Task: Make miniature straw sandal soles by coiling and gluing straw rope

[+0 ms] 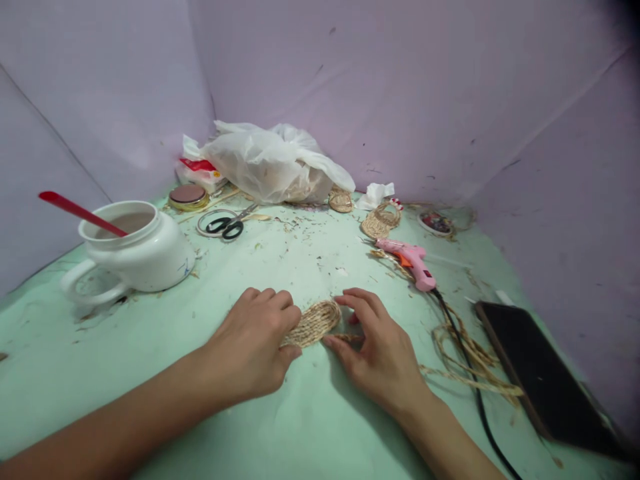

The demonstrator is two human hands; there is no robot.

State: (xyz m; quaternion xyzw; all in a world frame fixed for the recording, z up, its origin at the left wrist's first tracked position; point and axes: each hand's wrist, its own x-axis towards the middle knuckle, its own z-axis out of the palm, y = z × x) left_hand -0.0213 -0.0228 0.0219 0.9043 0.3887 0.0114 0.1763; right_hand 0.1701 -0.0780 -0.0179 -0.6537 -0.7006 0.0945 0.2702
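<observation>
L hand [261, 339] pinches woven pad [319, 321]; R hand [379, 352] part-open at other end, can't tell if gripping. Prob. light, bendy, rough; best held by edges.

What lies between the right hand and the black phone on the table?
In the head view, loose loops of braided cord and a stretch of black cable lie between the right hand and the phone.

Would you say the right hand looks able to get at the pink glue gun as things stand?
Probably yes: the pink glue gun lies beyond the right hand, with nothing sizeable between them, though that hand would first have to leave the woven piece.
</observation>
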